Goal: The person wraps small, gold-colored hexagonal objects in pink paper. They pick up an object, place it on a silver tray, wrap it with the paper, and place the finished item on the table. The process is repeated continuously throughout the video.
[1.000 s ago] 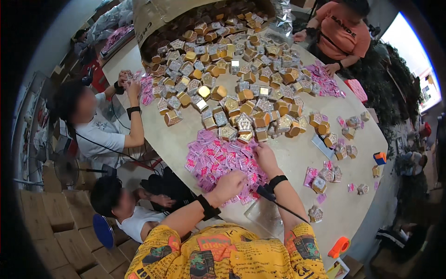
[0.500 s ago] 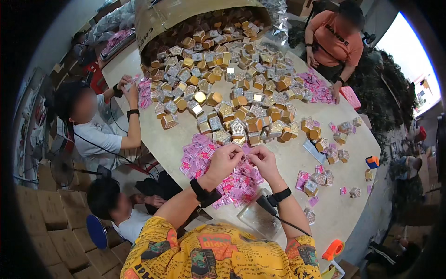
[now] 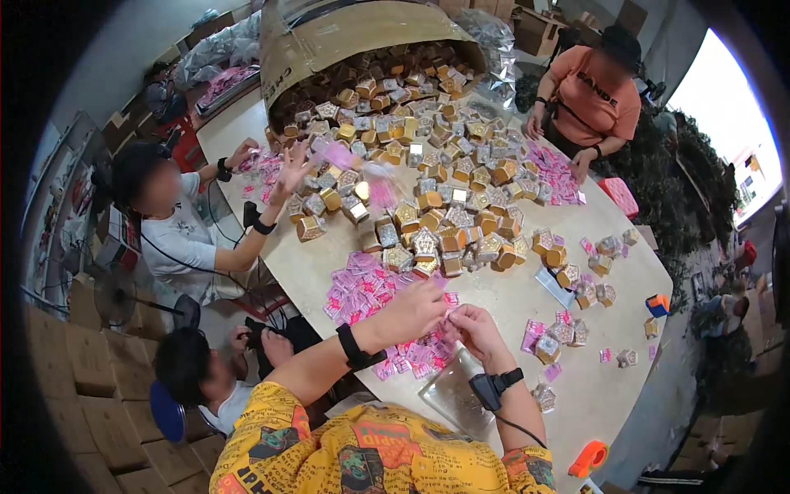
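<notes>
Above a pile of small pink printed packets, my left hand and my right hand work close together. Both have their fingers pinched. Between the fingertips is something small and pale that I cannot make out. Just beyond the packets, a large heap of small gold and silver pentagonal boxes spreads over the table. Under my right wrist lies a shiny clear tray or sheet. Beside my right forearm are several more gold boxes with pink packets among them.
A big brown carton lies on its side at the back, boxes spilling out. An orange tape dispenser sits at the near right edge. Co-workers in white and orange stand or sit around the table. Cartons are stacked at left.
The co-worker at left has swung an arm over the heap, and blurred pink packets are in the air there. My hands have shifted slightly down and right.
</notes>
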A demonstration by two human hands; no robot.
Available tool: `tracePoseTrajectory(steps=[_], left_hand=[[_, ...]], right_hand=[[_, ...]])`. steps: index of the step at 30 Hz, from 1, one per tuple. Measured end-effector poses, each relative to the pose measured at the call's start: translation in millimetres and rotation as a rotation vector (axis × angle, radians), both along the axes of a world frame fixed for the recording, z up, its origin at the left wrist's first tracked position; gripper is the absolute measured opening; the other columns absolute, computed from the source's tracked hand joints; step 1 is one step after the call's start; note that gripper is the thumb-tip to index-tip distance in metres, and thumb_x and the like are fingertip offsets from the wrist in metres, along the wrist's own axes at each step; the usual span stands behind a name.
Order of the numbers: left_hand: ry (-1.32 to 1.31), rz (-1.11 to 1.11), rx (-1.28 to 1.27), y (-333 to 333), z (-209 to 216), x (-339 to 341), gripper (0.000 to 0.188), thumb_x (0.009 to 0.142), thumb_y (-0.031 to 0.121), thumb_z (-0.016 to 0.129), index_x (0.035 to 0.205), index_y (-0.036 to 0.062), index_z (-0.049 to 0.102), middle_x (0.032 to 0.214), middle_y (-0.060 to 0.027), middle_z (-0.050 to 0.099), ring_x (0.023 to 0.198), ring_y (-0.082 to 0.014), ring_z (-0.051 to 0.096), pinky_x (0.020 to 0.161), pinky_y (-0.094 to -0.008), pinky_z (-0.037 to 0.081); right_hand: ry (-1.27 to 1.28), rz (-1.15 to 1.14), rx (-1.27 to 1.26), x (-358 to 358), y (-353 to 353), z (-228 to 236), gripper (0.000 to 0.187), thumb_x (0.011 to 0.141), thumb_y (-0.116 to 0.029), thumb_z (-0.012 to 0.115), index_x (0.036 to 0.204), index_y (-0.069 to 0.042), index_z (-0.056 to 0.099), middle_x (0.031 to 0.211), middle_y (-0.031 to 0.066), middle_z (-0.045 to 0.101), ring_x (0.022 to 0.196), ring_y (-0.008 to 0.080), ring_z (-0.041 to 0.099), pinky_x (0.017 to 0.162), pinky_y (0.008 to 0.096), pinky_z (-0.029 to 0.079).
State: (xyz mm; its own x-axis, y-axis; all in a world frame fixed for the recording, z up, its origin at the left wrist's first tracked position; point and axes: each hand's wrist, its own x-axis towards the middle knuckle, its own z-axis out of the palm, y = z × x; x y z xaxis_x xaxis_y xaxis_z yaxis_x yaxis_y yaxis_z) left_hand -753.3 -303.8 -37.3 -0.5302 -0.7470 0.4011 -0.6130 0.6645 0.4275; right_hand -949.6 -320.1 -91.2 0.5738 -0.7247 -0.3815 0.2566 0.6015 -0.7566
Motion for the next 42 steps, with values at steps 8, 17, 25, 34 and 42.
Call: tracePoseTrajectory(steps=[8,17,25,34,42], left_hand=[[-0.19,-0.134,-0.133,-2.9,-11.8,-9.6,0.014,0.072,0.012,0.058,0.083,0.0038,0.058,0.08,-0.0089,0.053,0.082,-0.0254,0.053,0.078,-0.0371,0.041],[0.168,0.016,0.444,-5.5,-55.0,-20.1,0.014,0.073,0.012,0.059,0.072,-0.002,0.059,0.067,-0.0147,0.055,0.062,-0.0255,0.055,0.057,-0.0374,0.044],[0.285,0.173,0.924,-18.0,-57.7,-31.5,0.015,0.073,0.012,0.065,0.068,-0.0027,0.062,0.055,-0.0067,0.056,0.05,-0.0118,0.05,0.048,-0.0285,0.04],[0.344,0.119,1.067,-37.8,-95.8,-37.8,0.015,0.074,0.011,0.065,0.066,-0.0009,0.063,0.055,0.0023,0.052,0.049,-0.0059,0.044,0.044,-0.0247,0.033],[-0.044,0.427,0.262,-109.2,-82.3,-29.0,0.042,0.077,0.032,0.066,0.098,-0.0034,0.056,0.101,-0.022,0.056,0.093,-0.0378,0.053,0.076,-0.0443,0.044]], right_hand=[[0.201,0.053,-0.002,-11.0,5.5,-14.9,0.007,0.083,-0.006,0.061,0.085,0.001,0.062,0.074,0.0066,0.063,0.058,0.0124,0.059,0.055,0.0236,0.049],[0.591,0.033,-0.494,-11.5,14.4,-8.5,0.013,0.08,-0.01,0.061,0.079,0.002,0.064,0.069,0.0094,0.064,0.058,0.0153,0.06,0.052,0.0285,0.046],[0.933,-0.065,-1.093,-7.5,18.5,-26.6,0.016,0.076,-0.015,0.057,0.073,0.001,0.059,0.074,0.0198,0.059,0.073,0.0367,0.059,0.066,0.0442,0.047],[1.094,-0.091,-1.384,-16.8,22.0,-33.0,0.009,0.075,-0.01,0.052,0.078,-0.001,0.054,0.076,0.0146,0.056,0.072,0.0297,0.059,0.063,0.0379,0.049],[1.052,-0.129,-1.265,-26.4,12.0,-41.3,0.008,0.071,-0.008,0.056,0.075,-0.004,0.051,0.07,0.0148,0.053,0.066,0.0336,0.056,0.06,0.0412,0.047]])
